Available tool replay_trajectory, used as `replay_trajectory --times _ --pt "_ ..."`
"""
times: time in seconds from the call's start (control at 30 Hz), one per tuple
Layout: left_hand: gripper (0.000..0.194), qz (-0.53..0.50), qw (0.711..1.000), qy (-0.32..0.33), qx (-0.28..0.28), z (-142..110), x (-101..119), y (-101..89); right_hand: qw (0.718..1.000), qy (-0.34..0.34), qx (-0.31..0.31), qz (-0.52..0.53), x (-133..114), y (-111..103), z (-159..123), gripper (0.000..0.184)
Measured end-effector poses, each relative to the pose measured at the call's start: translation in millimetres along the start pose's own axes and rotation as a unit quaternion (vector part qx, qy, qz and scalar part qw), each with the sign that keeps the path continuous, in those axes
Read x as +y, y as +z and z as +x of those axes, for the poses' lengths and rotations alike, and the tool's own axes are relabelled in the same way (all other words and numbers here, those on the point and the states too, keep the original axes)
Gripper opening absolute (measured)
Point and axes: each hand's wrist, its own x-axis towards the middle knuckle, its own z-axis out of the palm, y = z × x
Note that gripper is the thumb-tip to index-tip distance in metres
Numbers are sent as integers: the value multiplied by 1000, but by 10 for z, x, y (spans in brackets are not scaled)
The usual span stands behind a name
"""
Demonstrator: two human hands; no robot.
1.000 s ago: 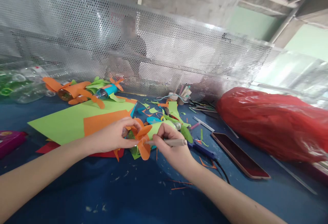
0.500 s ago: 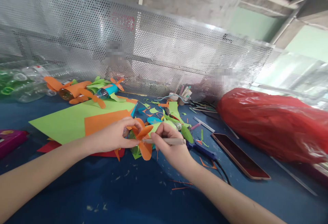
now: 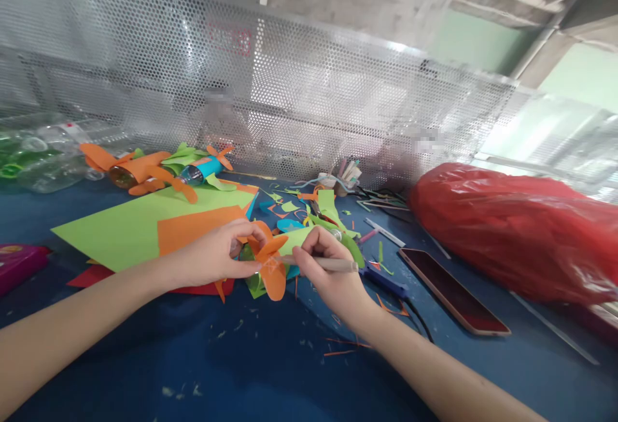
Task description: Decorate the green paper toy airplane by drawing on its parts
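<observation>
My left hand (image 3: 219,251) is closed on an orange paper propeller (image 3: 274,280), with thumb and fingers at its left side near the middle. Pale lines show at the propeller's centre. In my right hand (image 3: 333,280) a grey pen (image 3: 338,265) is pinched, its tip pointing left, close to the propeller's centre; I cannot tell whether it touches. Green paper (image 3: 295,239) and a clear bottle part lie behind the propeller, partly hidden by both hands.
Green sheet (image 3: 111,229) and orange sheet (image 3: 193,232) lie left. Paper-wrapped bottles with propellers (image 3: 205,168) stand behind, beside clear bottles (image 3: 53,165). Right are a blue corded tool (image 3: 386,280), a phone (image 3: 454,293) and a red plastic bag (image 3: 502,229). Paper scraps are scattered about.
My right hand and the pen have shifted slightly right, drawing the tip back from the propeller's centre and uncovering the pale lines there. My left hand stays nearly in place.
</observation>
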Motion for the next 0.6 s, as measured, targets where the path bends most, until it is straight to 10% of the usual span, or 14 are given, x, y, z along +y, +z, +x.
replay_trajectory --times 0.6 --pt "24 -1 1000 -17 -11 -12 8 7 999 13 -11 -28 32 25 33 28"
